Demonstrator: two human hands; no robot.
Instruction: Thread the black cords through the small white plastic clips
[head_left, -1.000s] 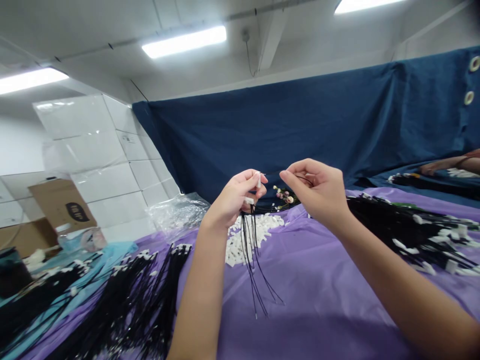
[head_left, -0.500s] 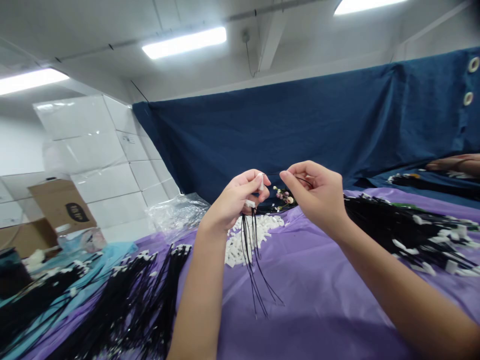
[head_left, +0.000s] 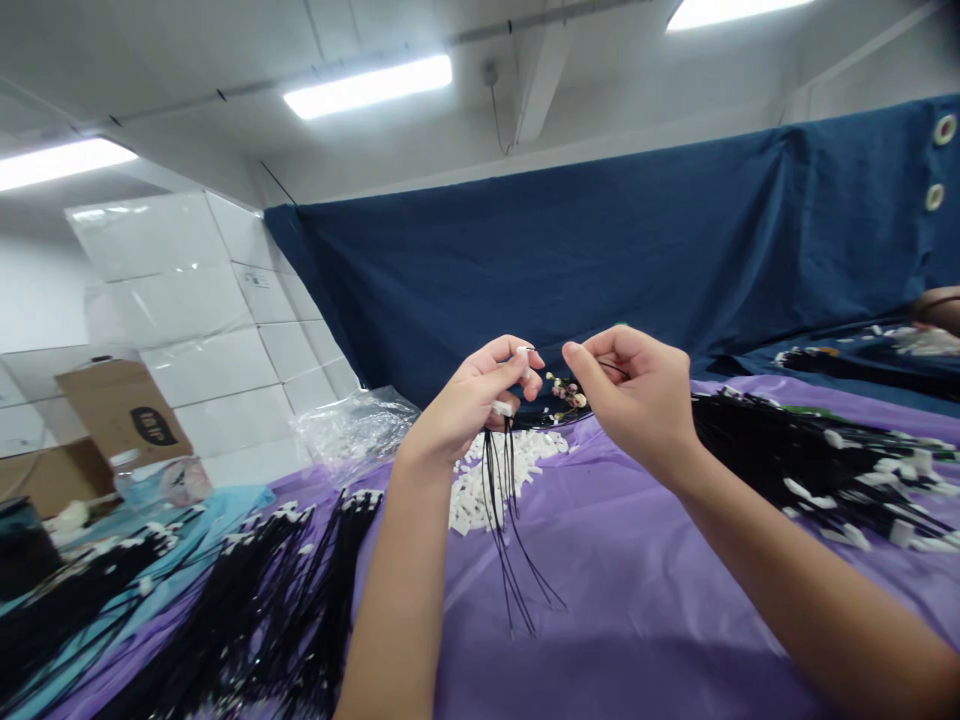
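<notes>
Well to the left of the hands, black cords (head_left: 262, 590) with white end pieces (head_left: 289, 510) are heaped in bundles. Nearer, the left hand (head_left: 469, 400) is raised, with a small white piece (head_left: 523, 362) pinched upright between thumb and fingertips; a short dark tip is seen at its top. Lower in the same hand, a second white piece (head_left: 502, 408) is held by the curled fingers, and from it thin black strands (head_left: 491, 485) are hung. Below and beyond that hand, a pile of loose white pieces (head_left: 532, 455) is spread on purple cloth (head_left: 622, 560).

The pieces can be judged light, stiff and smooth, apt to be slipped out of the fingers if only an edge is gripped; they are best taken by their flat sides. The strands seem soft and springy, and are best taken close to the tip, where bending is least.

To the right, apart from the left hand, thumb and forefinger of the right hand (head_left: 637, 385) are brought together, with a thin black cord (head_left: 615, 367) threaded among the fingers; where its end lies cannot be told. Farther right, more black cords are laid out.
</notes>
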